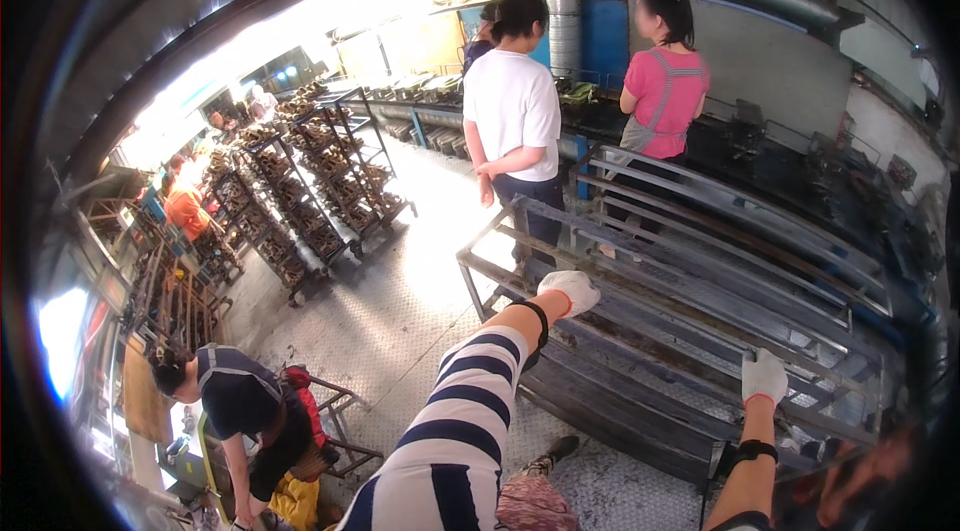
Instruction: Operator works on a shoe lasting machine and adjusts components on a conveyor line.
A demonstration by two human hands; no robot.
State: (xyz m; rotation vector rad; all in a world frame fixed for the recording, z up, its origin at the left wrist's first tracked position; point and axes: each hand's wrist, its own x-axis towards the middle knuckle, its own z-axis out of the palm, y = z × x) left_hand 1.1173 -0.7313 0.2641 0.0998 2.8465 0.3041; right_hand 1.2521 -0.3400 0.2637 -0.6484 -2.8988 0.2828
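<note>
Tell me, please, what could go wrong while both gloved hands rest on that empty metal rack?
1. The left hand and right hand grip bars of the metal rack; if it shifts, fingers might get pinched between rails.
2. The person in the white shirt stands right at its far end and could be bumped.
3. The person crouching nearby narrows the aisle.

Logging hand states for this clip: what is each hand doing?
Left hand: gloved, closed on the metal rack rail.
Right hand: gloved, gripping a rack bar.
</note>
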